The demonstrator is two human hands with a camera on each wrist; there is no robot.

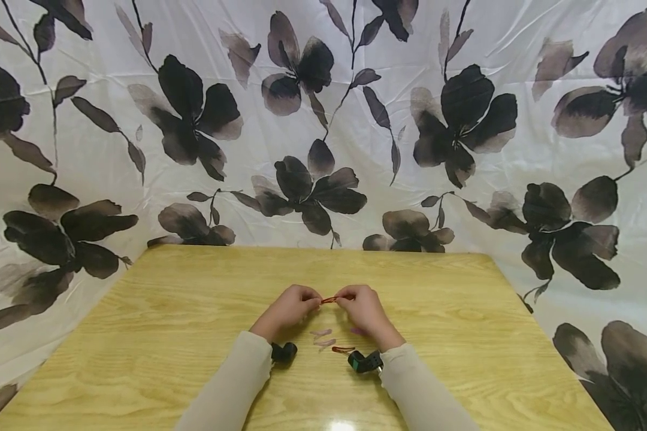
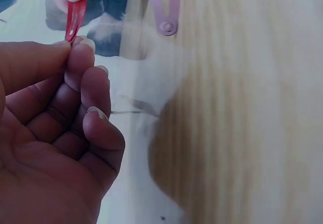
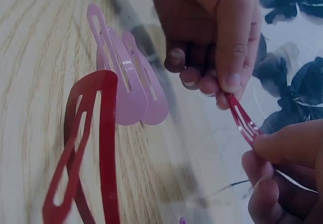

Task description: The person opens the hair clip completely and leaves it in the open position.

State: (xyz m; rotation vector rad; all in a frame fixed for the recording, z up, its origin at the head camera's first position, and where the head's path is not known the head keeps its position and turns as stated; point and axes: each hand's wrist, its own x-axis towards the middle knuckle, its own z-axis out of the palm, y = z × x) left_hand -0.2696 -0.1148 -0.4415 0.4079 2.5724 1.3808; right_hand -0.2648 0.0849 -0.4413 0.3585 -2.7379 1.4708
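Between the fingertips of both hands, over the table, is a red snap hair clip (image 1: 329,300). My left hand (image 1: 293,306) pinches one end of it with thumb and forefinger; in the left wrist view the other fingers of this hand (image 2: 55,118) are loosely bent. My right hand (image 1: 365,306) pinches the opposite end, and the tips partly cover the clip (image 3: 244,120). Nearer the body, a second red hair clip (image 3: 108,148) lies on the table with its prong sprung away from the frame. Beside it are two pink hair clips (image 1: 321,332), overlapping in the right wrist view.
A purple-pink clip (image 1: 357,330) lies under the right wrist. The wooden table (image 1: 205,287) ends at a floral cloth (image 1: 313,120) behind and at both sides. Dark cameras (image 1: 284,353) are strapped at both wrists, close over the tabletop.
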